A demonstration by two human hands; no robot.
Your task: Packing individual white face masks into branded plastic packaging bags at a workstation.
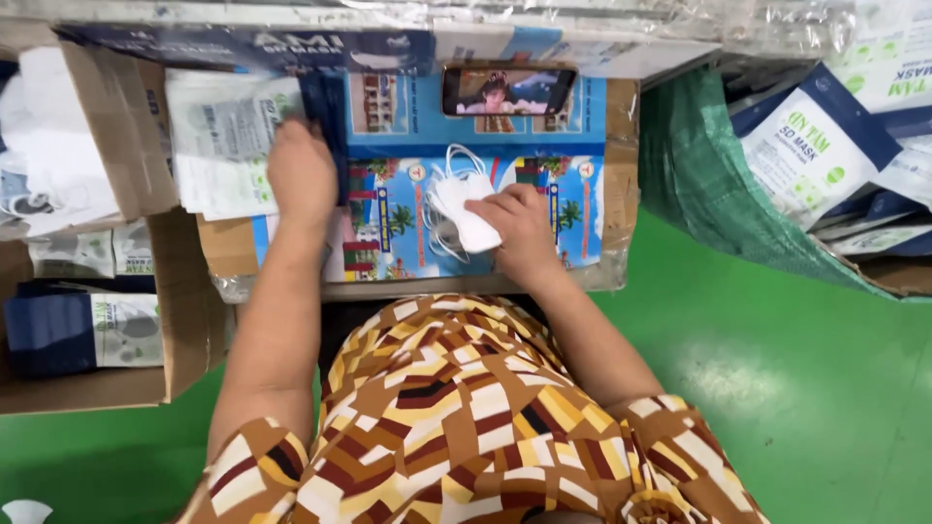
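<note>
The right hand (519,228) grips a small stack of white face masks (464,209) on the colourful board (573,146) just below a propped phone (507,90). The left hand (301,175) rests on the pile of packaging pouches (218,146), fingers apparently curled around one, though blur hides the grip.

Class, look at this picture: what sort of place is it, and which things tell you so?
Probably a mask-packing workshop. The right hand holds white masks, the left hand reaches a stack of pouches, and a green sack holds filled packs.
</note>
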